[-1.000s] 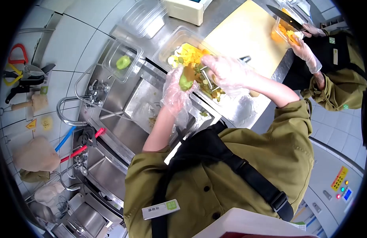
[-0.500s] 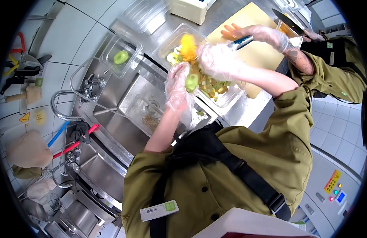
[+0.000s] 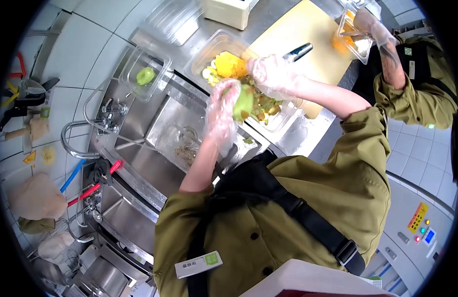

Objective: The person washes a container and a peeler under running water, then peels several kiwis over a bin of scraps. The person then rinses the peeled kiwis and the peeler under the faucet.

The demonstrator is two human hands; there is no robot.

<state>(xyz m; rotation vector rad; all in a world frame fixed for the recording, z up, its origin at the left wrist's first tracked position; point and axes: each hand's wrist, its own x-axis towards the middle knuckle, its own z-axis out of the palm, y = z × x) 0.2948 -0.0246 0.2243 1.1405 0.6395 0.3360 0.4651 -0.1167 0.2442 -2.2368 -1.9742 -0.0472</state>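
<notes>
Just one view here, a fisheye head cam looking steeply down past the wearer's chest at the sink and tabletop. It's close in on the hands, with dark, rounded edges, and a co-worker at upper right.

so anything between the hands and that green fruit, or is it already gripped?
Nothing visible in the way. The left hand already holds the green fruit over the clear tray of peels, and the right hand is right against it from above.
</notes>
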